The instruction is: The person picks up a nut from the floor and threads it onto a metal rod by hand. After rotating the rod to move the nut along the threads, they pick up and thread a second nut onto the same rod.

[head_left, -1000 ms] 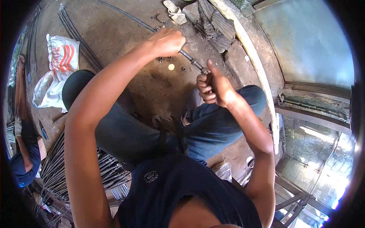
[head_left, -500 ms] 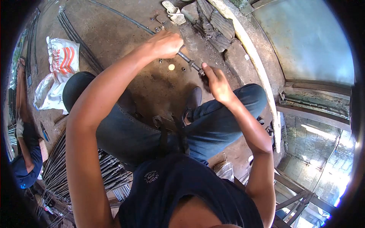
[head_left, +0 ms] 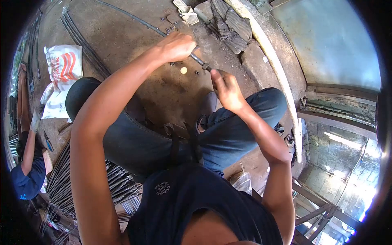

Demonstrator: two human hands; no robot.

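Observation:
My left hand (head_left: 178, 46) is closed around a long dark metal rod (head_left: 141, 21), which runs from the upper left down toward the middle. Past this hand the rod's threaded end (head_left: 197, 58) shows, with a nut (head_left: 206, 65) on it. My right hand (head_left: 227, 89) is closed at the rod's lower end, just past the nut, with the thumb along the top. What lies inside its fingers is hidden. Below the rod, on the ground, are a small round yellowish disc (head_left: 183, 70) and a loose nut (head_left: 197, 72).
Several loose nuts and a pair of sandals (head_left: 187, 13) lie beyond my hands. A pale curved pole (head_left: 274, 65) runs down the right. At left are a white sack (head_left: 65, 65), a bundle of rods (head_left: 67, 179) and a co-worker (head_left: 30, 175) with a gloved hand.
My right hand has moved up and left, closer to my left hand, and covers the rod end that showed before. The co-worker's gloved hand has moved up to the white sack.

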